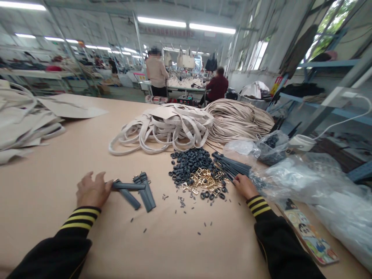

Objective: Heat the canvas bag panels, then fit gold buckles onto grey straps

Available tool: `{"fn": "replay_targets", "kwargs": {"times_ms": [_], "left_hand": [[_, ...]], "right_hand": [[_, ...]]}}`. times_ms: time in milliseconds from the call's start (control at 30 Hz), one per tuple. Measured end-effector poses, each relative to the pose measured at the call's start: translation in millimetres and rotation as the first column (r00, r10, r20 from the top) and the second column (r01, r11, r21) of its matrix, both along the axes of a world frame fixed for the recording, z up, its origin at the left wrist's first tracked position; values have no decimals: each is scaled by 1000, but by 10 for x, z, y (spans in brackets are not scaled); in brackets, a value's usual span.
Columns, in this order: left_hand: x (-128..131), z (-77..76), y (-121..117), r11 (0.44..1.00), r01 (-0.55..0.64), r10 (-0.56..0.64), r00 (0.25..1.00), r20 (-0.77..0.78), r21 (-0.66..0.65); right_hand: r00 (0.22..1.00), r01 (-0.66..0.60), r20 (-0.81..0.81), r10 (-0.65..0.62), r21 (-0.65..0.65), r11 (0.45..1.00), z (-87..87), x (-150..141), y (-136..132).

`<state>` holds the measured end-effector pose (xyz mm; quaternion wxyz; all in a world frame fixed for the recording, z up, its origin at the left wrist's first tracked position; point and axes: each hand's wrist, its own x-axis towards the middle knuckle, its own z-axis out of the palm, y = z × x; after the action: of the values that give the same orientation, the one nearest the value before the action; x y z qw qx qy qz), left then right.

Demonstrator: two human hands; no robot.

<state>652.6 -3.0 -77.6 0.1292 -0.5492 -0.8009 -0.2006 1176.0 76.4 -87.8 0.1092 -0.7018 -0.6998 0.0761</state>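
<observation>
My left hand [93, 190] rests at the end of several dark grey zip strips [139, 190] that lie crossed on the table. My right hand [245, 186] sits at the near end of a bundle of dark grey strips [232, 166], its fingers curled. Whether either hand grips a strip is hidden. Between the hands lies a heap of small black rings [188, 164], with gold metal buckles [203, 180] on its near side. Tiny dark parts [180, 201] are scattered over the tan table [174, 244].
Cream bag straps [161, 130] and a coiled bundle [238, 120] lie beyond the heap. Canvas panels [23, 124] are stacked at left. Clear plastic bags [308, 182] and a colourful printed card [309, 236] lie at right. Two co-workers [157, 71] stand or sit at the back.
</observation>
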Motion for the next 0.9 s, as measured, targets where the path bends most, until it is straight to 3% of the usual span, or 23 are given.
{"fn": "replay_targets", "kwargs": {"times_ms": [100,167,233,300,367,433,500,600,900], "left_hand": [[598,99,-180,983,148,-162,976,143,105],[1111,164,-316,954,287,-295,836,462,90],[1624,192,-436,910,411,-291,530,797,59],[2043,169,-520,890,445,-181,145,973,99],[2305,105,-570,918,364,-96,-175,980,155],[2407,29,-607,951,253,-85,-346,934,180],[2404,-32,-651,965,194,-86,-395,915,174],[2341,-68,-722,977,169,-54,-395,917,130],[2367,-120,-750,977,199,-13,-310,951,78]], "right_hand": [[999,-28,-45,29,26,999,100,55,-26],[991,-55,-118,62,57,997,216,2,-156],[932,-131,-338,133,30,991,340,-141,-385],[758,-292,-625,187,-68,954,431,-339,-682],[614,-482,-766,192,-171,859,459,-530,-985],[543,-592,-825,155,-246,767,421,-657,-1229],[519,-631,-848,106,-297,717,345,-701,-1377],[523,-639,-850,61,-344,689,242,-669,-1438],[559,-650,-826,68,-386,655,221,-649,-1396]]}}
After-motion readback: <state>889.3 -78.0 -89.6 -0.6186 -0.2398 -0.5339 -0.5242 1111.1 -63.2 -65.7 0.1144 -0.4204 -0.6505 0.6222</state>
